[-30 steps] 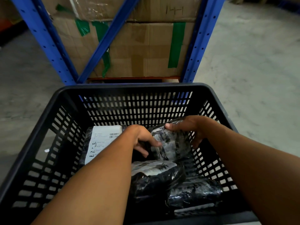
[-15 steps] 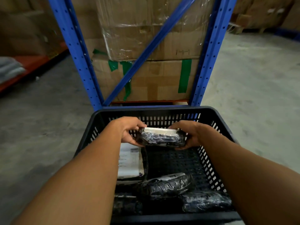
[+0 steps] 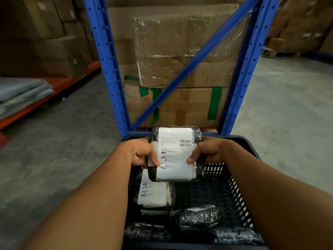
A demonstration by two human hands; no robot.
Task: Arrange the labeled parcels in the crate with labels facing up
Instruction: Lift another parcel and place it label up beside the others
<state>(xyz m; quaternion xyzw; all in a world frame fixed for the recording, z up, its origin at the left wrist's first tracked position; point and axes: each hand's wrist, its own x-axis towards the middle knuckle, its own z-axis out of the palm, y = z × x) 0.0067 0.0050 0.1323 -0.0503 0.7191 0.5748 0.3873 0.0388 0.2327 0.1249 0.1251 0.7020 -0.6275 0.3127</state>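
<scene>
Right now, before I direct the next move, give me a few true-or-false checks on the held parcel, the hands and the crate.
1. Both the left hand and the right hand grip the black plastic-wrapped parcel. True.
2. The held parcel's white printed label faces away from the camera. False: it faces the camera, barcode visible.
3. The held parcel rests on the floor of the black perforated plastic crate. False: it is held up above the crate.
4. A second parcel with its white label up lies in the crate's left part. True.
5. The crate is made of cardboard. False: it is black plastic.
</scene>
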